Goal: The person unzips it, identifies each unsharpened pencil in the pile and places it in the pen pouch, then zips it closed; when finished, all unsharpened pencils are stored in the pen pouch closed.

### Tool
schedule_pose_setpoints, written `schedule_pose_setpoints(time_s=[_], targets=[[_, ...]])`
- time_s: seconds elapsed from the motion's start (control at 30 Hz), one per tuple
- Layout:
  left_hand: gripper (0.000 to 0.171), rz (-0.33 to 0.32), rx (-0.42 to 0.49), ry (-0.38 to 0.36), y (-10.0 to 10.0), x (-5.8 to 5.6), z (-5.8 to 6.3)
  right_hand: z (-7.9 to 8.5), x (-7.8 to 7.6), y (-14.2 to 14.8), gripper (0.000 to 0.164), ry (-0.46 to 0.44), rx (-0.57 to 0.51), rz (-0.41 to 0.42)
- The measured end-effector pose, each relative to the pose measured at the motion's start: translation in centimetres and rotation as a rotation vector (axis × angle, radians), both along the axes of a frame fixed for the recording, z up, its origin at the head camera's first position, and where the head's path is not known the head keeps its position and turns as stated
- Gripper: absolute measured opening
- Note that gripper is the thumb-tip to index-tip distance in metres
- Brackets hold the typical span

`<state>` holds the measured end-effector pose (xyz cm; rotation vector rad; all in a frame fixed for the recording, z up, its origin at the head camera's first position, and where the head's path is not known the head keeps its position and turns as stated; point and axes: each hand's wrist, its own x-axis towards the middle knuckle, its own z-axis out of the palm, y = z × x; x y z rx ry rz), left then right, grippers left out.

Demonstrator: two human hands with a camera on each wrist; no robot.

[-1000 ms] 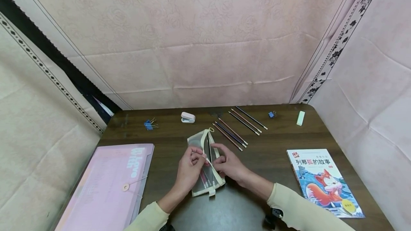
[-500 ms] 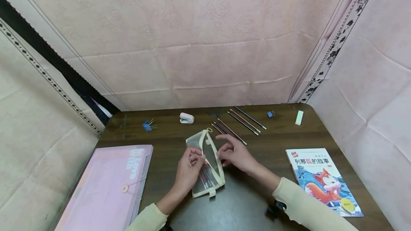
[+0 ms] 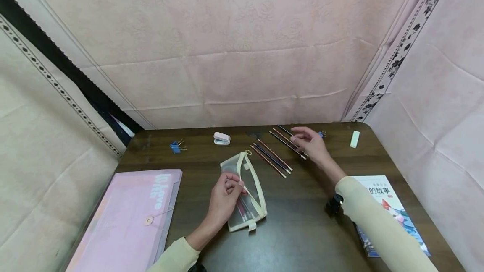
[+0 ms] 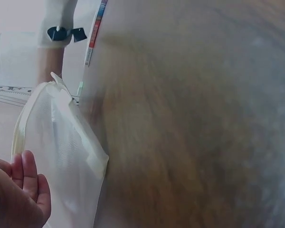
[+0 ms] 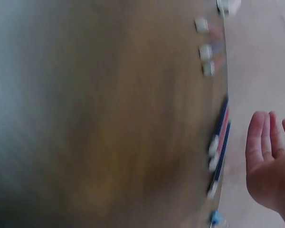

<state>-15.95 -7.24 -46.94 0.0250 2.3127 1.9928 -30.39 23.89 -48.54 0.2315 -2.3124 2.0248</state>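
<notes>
My left hand (image 3: 225,196) pinches the cream-edged zip of a see-through pencil pouch (image 3: 233,223) between thumb and fingers. The pouch leans upright with its zip gaping, and some pencils (image 3: 242,210) show through its lower wall. In the left wrist view the mesh pouch (image 4: 61,142) stands beside the left fingers (image 4: 29,173). My right hand (image 3: 311,145) hovers over the far group of pencils (image 3: 281,141), fingers loosely bent and nothing held. Closer to the pouch lies a second group of pencils (image 3: 269,158). The right wrist view shows the right hand (image 5: 270,166) past the pencils' white ends.
A pink folder (image 3: 132,217) lies at left. A picture book (image 3: 397,209) is at right, partly under the right sleeve. Along the back are a blue binder clip (image 3: 175,147), a small white stapler (image 3: 221,138), another blue clip (image 3: 322,134) and a pale green eraser (image 3: 354,139).
My right hand has left the pouch's mouth and moved right and away to the far pencils. The pencil seen in the opening has dropped from view. My left hand keeps its pinch.
</notes>
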Motion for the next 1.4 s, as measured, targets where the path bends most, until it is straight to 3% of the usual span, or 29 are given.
schedule_pose_setpoints(time_s=[0.1,0.2,0.4,0.67,0.93,1.17,1.4], targets=[[0.021,-0.008,-0.004,-0.001,0.0,-0.1,0.0,-1.1,-2.0,2.1,0.039,-0.008,0.052,-0.03],[0.02,-0.008,-0.009,-0.002,0.1,-0.2,0.1,-2.0,-3.6,3.6,0.038,0.009,0.202,-0.063],[0.02,-0.005,-0.019,-0.015,0.0,-0.1,0.2,-3.1,-5.5,4.5,0.037,-0.036,0.406,-0.059],[0.02,0.006,-0.009,-0.008,-0.2,-0.1,0.1,-3.1,-6.0,3.2,0.031,0.016,0.595,-0.047],[0.019,-0.002,-0.009,0.0,-0.1,-0.2,0.0,-3.7,-6.6,2.5,0.041,0.008,0.666,0.021],[0.019,-0.009,0.001,0.001,-0.2,-0.3,0.0,-3.6,-6.8,2.8,0.04,0.003,0.688,0.032],[0.02,-0.008,0.007,0.007,-0.3,-0.4,-0.5,-3.1,-6.9,2.3,0.039,0.005,0.797,0.027]])
